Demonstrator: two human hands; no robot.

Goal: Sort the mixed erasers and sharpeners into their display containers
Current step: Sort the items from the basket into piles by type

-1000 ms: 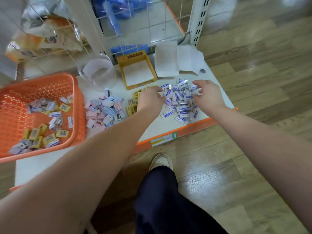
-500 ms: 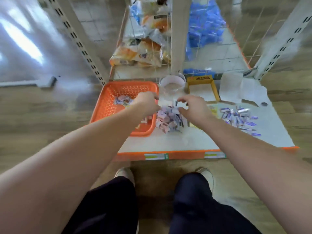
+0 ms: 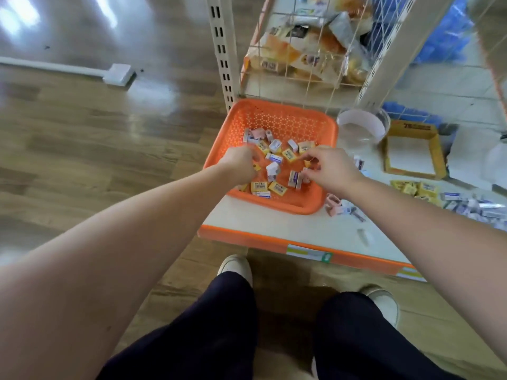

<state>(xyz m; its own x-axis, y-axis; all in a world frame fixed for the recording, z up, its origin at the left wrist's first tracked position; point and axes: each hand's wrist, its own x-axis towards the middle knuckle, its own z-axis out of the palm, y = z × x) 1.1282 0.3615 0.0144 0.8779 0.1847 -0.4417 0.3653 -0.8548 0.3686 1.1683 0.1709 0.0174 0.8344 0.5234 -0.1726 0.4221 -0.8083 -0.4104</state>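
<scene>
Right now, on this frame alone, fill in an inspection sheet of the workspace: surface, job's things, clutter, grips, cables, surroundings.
surface: white shelf board with an orange front edge, low over the floor.
job's things: orange basket holding loose yellow, white and pink pieces; clear round tub and yellow display box to its right; yellow pile and blue-and-white pile further right.
clutter: pink pieces on the board beside the basket.
grips: left hand and right hand both in the basket, fingers curled among the pieces; whether either holds one cannot be told.
cables: nothing seen.
surroundings: wood floor; wire shelf with snack bags.
</scene>
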